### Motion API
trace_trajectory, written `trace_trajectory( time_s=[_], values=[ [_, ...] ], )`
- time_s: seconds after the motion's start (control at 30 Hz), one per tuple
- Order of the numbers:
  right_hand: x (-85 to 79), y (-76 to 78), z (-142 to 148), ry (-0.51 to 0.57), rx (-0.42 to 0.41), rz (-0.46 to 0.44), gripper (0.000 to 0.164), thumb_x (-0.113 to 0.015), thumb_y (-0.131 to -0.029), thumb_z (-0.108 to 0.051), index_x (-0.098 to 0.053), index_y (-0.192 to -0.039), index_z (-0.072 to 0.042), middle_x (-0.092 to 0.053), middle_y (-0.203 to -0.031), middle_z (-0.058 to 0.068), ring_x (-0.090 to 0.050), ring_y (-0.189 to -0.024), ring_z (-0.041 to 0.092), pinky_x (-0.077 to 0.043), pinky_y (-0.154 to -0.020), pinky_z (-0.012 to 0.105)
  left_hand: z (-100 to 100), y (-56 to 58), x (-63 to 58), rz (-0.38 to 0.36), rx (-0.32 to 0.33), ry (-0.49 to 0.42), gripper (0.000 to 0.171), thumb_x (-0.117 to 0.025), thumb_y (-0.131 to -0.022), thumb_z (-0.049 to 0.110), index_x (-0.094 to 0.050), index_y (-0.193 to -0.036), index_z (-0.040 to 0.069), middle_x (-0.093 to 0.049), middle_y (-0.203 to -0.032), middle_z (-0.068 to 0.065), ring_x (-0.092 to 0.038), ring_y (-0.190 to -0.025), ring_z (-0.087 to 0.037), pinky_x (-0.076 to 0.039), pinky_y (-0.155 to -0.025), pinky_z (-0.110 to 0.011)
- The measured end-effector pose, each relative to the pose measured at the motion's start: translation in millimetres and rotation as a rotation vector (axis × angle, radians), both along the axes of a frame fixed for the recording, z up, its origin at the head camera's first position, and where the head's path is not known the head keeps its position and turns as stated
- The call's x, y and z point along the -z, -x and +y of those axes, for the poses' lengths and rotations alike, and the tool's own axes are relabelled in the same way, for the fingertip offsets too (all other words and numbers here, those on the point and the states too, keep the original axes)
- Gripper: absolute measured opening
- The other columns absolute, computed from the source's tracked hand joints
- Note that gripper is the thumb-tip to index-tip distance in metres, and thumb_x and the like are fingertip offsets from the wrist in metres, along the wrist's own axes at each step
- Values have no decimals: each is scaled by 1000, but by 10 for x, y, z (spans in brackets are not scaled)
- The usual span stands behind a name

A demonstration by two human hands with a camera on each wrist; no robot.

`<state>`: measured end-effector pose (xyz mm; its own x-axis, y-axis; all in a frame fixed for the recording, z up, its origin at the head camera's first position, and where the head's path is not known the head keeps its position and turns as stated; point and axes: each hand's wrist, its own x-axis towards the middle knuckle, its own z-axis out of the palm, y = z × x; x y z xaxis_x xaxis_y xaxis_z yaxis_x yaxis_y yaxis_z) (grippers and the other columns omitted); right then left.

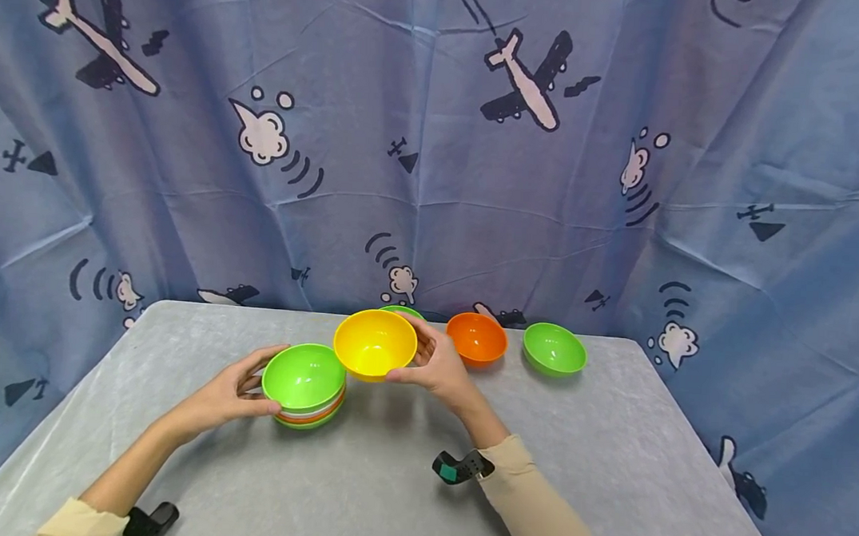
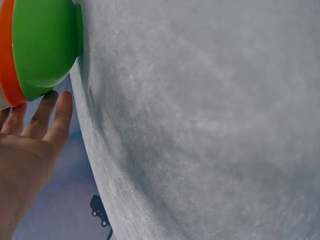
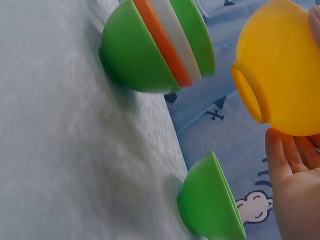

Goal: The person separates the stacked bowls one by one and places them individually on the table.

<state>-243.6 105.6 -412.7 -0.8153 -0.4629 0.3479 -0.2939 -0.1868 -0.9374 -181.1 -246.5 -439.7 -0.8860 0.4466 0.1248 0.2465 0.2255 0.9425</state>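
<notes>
My right hand [image 1: 436,366] holds a yellow bowl [image 1: 374,345] by its right side, thumb at the near rim and fingers behind. In the right wrist view the yellow bowl [image 3: 282,67] is raised off the table, its foot ring showing. My left hand [image 1: 224,391] rests around the left side of a stack of nested bowls. A green bowl [image 1: 304,377] tops that stack, with white and orange rims below and another green bowl [image 3: 132,52] at the bottom. In the left wrist view the left fingers [image 2: 60,120] touch the stack's side.
Behind the yellow bowl, a green bowl [image 1: 408,310] is partly hidden. An orange bowl [image 1: 475,339] and another green bowl [image 1: 554,349] stand at the back right of the grey-covered table [image 1: 609,452]. A blue patterned curtain [image 1: 435,140] hangs along the table's far edge.
</notes>
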Motion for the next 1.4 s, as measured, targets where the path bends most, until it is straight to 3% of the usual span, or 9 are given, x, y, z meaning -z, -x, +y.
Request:
trace_trajectory(
  time_s=[0.2, 0.7, 0.97, 1.17, 1.4],
  values=[
    [22, 20, 142, -15, 20, -9, 95, -94, -71, -25, -46, -149, 1, -51, -145, 15, -50, -129, 32, -43, -106, 37, 8, -5, -16, -2, 2, -7, 81, -75, -92, 6, -27, -158, 0, -28, -159, -25, -40, -135, -50, -50, -98, -32],
    [130, 76, 699, -37, 104, -60, 93, -92, -73, -4, -41, -150, 4, -44, -147, 19, -47, -133, 28, -40, -108, 32, 9, -11, -32, -20, 11, -16, 83, -75, -93, 5, -25, -159, 0, -24, -161, -26, -36, -138, -50, -49, -99, -31],
    [143, 49, 1124, -44, 130, -62, 97, -86, -76, 8, -31, -155, 7, -24, -164, 11, -34, -144, 25, -35, -110, 29, 6, -11, -29, -12, 19, -23, 83, -75, -92, 4, -25, -158, -2, -25, -160, -27, -36, -137, -51, -49, -98, -31],
    [157, -22, 1443, -115, 233, -90, 89, -81, -81, 10, -33, -155, 4, -36, -155, 19, -41, -138, 22, -39, -107, 26, 9, -21, -30, -4, 31, -41, 82, -74, -92, 2, -25, -158, -3, -25, -159, -27, -34, -138, -52, -50, -98, -31],
    [177, -96, 1744, -123, 296, -71, 84, -75, -84, 14, -30, -155, 6, -35, -153, 24, -47, -132, 16, -41, -104, 24, 16, -32, -33, -12, 21, -31, 81, -74, -93, 4, -26, -158, -1, -25, -160, -27, -34, -138, -51, -49, -98, -30]
  ],
)
